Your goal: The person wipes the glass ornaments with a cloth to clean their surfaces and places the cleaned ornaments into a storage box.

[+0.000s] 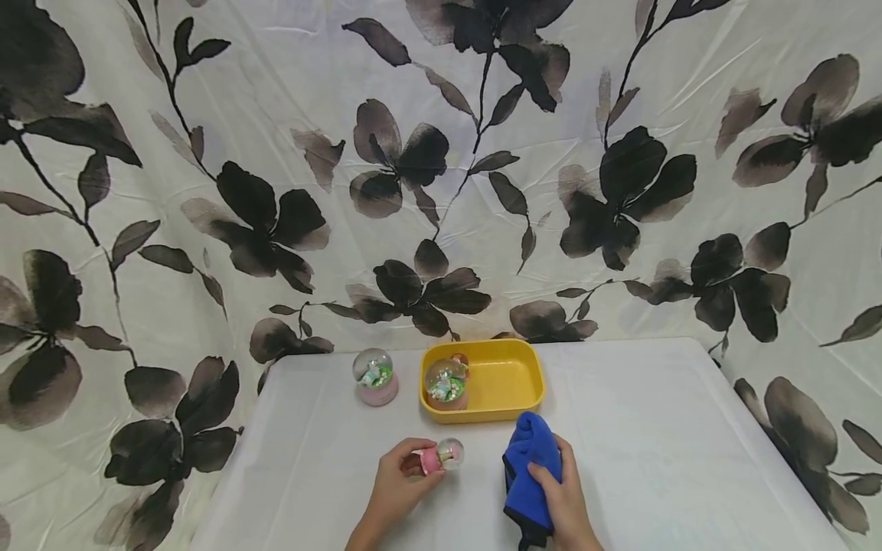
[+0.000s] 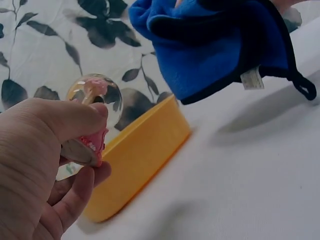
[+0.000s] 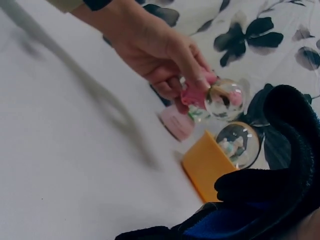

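My left hand (image 1: pixel 401 476) pinches a small snow globe (image 1: pixel 431 459) by its pink base, the clear ball tilted toward the right. In the left wrist view, the thumb and fingers of that hand (image 2: pixel 45 150) press on the base of the globe (image 2: pixel 92 145), and a pink figure shows inside the ball. A blue cloth (image 1: pixel 534 467) with black edging and a hanging loop is bunched in my right hand (image 1: pixel 568 497), a little to the right of the globe. The right wrist view has the cloth (image 3: pixel 225 220) at its bottom right, with most of the right hand hidden.
Behind the hands stands a yellow tray (image 1: pixel 506 409) with a larger snow globe (image 1: pixel 446 383) at its left end and a small reddish item (image 1: pixel 459 360) behind that. Left of the tray, another snow globe (image 1: pixel 376 379) with a pink base sits on the white table (image 1: pixel 303 451). Flowered fabric (image 1: pixel 413 176) hangs behind.
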{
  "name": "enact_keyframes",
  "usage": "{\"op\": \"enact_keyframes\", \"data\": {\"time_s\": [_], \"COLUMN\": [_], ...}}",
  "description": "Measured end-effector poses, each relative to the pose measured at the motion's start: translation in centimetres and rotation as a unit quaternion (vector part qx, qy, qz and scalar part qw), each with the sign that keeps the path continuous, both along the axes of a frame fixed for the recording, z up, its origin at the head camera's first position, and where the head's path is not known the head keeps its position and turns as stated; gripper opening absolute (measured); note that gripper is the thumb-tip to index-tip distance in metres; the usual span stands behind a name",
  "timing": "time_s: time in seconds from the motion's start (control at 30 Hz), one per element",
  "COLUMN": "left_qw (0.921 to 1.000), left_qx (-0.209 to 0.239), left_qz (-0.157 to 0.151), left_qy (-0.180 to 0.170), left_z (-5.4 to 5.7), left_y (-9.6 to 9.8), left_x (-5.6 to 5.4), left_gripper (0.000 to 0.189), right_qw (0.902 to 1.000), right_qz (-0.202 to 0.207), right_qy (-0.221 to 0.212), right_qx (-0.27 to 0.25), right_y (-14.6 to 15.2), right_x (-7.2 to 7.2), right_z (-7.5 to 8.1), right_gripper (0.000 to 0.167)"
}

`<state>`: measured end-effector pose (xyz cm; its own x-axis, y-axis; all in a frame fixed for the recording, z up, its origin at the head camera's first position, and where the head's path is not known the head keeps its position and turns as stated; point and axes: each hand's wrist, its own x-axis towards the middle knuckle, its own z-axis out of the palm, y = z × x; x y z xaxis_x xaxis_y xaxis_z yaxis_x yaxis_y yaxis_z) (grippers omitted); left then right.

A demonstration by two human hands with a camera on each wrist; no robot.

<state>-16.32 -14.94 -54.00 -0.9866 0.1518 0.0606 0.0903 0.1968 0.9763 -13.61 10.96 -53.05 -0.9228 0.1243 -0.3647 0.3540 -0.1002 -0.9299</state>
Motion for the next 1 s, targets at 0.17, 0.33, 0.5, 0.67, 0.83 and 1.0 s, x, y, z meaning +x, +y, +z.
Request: {"op": "enact_keyframes", "data": {"time_s": [0.17,0.33,0.5,0.67,0.83,1.0], "left_qw": [0.9997,0.9992,0.9986,0.9979,0.9968,0.9966], "left_qx": [-0.014,-0.026,-0.028,-0.019,-0.006,-0.005], "left_qz": [-0.007,-0.021,-0.035,-0.049,-0.067,-0.074], "left_qy": [0.020,0.022,0.028,0.036,0.043,0.037], "left_z": [1.2,1.7,1.3,-0.7,-1.5,-1.5], "left_y": [1.1,2.0,2.8,3.4,4.0,4.6], "left_x": [-0.1,-0.1,-0.2,-0.7,-0.6,-0.6], "left_gripper": [0.037,0.036,0.037,0.038,0.039,0.037], "right_qw": [0.9999,0.9996,0.9990,0.9966,0.9916,0.9847], "right_qz": [0.009,0.016,0.034,0.066,0.106,0.138], "right_qy": [0.005,0.020,0.028,0.049,0.074,0.106], "right_qx": [-0.014,-0.009,0.006,0.001,-0.011,0.000], "right_y": [-0.3,-0.6,-0.9,-1.4,-1.9,-2.1], "right_x": [-0.1,-0.1,0.1,0.3,0.8,1.2], "right_z": [0.5,0.5,0.3,0.2,0.2,0.2], "right_gripper": [0.074,0.071,0.070,0.069,0.069,0.060]}}
